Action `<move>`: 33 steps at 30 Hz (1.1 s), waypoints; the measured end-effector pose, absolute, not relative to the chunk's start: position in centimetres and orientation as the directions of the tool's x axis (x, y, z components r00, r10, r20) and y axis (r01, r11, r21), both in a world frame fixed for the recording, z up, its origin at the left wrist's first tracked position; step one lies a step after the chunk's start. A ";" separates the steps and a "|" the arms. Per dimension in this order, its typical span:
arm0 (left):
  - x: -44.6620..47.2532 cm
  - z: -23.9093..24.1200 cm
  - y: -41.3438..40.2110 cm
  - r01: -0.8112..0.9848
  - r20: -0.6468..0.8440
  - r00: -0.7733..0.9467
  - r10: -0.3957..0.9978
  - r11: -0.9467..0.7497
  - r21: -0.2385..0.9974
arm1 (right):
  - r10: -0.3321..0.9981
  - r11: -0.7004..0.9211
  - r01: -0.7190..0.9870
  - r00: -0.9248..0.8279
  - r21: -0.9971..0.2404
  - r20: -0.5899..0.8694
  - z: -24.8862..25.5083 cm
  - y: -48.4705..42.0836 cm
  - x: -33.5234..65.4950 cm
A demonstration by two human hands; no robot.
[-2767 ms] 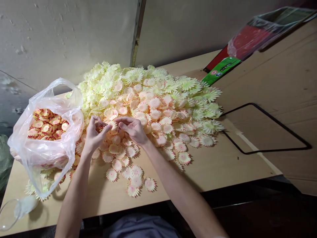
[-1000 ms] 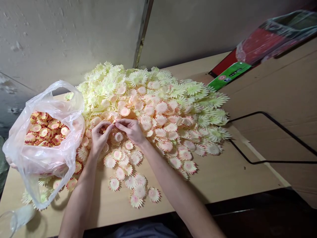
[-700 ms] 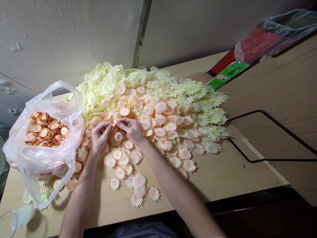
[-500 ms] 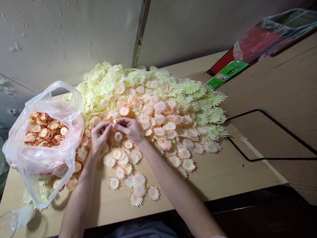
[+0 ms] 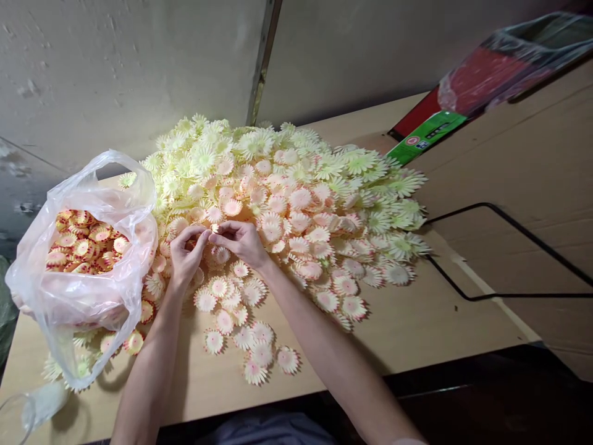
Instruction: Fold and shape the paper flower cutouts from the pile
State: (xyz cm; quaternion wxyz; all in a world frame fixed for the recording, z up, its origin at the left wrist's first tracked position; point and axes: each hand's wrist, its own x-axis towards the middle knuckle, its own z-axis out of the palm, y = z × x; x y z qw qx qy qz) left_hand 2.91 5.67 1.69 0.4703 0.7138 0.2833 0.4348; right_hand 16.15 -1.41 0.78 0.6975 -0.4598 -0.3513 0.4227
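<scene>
A big heap of cream and pink artificial flower heads covers the wooden table. Above its near left part my left hand and my right hand meet fingertip to fingertip. Both are pinched on a small flower piece held between them; most of it is hidden by the fingers. Loose pink-centred flowers lie scattered under my wrists. A clear plastic bag with several red-and-yellow flower heads stands just left of my left hand.
A red and green box wrapped in plastic leans at the back right. A black wire loop lies on cardboard to the right. A clear plastic item sits at the table's near left corner. A grey wall rises behind the heap.
My hands have closed together from slightly apart and stayed pinched on the small piece. They hold almost still over the last second; the view has shifted a little.
</scene>
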 end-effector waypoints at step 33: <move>2.9 1.8 5.8 0.012 0.336 0.513 0.790 -0.397 0.918 | 0.910 0.205 -0.363 0.413 -0.909 0.040 0.0 -1.2 16.6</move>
